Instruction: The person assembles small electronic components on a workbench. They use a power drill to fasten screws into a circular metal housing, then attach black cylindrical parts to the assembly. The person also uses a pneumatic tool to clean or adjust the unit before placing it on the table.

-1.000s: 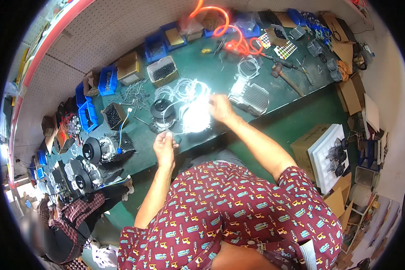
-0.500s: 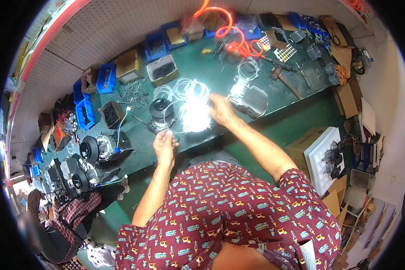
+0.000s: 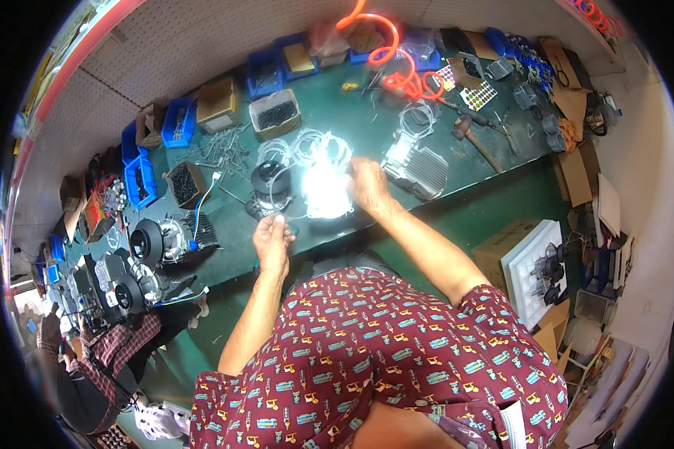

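I have the left hand closed, thumb against fingers, apparently pinching the near edge of a thin, pale, translucent ring. The ring stands over the dark green counter, its left arc crossing in front of a black, round fan unit. My right hand has curled fingers beside a glare-whitened, flat-looking stack; I cannot tell whether it grips anything. I judge the ring light, flexible and easily bent, perhaps slightly slippery. Its rim seems the place to hold, pinched gently at opposite sides so that it neither twists nor stretches.
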`<state>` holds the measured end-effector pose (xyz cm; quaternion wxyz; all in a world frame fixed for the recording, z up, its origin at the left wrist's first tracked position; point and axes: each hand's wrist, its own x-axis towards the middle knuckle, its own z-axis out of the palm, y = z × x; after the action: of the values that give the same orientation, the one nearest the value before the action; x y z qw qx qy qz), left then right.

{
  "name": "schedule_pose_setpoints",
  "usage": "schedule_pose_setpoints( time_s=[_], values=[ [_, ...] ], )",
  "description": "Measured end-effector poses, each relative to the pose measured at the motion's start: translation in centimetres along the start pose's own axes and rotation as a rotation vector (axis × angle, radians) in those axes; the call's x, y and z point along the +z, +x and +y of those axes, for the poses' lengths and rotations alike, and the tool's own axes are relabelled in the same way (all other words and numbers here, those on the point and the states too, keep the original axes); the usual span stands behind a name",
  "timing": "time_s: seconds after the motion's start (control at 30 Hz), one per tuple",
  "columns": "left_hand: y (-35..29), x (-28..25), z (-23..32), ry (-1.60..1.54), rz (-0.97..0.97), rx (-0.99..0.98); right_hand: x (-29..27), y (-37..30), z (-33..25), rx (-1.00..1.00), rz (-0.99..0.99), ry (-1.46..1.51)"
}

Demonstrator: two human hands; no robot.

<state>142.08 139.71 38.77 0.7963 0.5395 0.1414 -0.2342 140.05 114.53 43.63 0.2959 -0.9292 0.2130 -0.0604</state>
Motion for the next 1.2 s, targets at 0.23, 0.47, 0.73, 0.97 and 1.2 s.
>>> schedule_pose_setpoints(
  time_s=[0.23, 0.47, 0.73, 0.97, 1.2],
  values=[
    [0.7, -0.7, -0.1, -0.027, 0.005, -0.001, 0.3, 0.0, 0.1, -0.081, -0.042, -0.068],
    [0.9, -0.6, 0.0, -0.05, 0.002, 0.012, 0.6, 0.9, 0.8, -0.152, -0.134, -0.16],
    [0.5, -0.6, 0.0, -0.073, 0.019, 0.025, -0.4, 1.5, 3.4, -0.085, -0.187, 0.19],
    [0.6, -1.6, -0.3, -0.09, 0.064, 0.002, -1.8, 2.3, 4.4, -0.381, -0.255, 0.099],
    [0.8, -2.8, -1.1, -0.082, 0.093, 0.009, -3.1, 4.3, 1.3, -0.439, -0.497, -0.404]
  ],
)
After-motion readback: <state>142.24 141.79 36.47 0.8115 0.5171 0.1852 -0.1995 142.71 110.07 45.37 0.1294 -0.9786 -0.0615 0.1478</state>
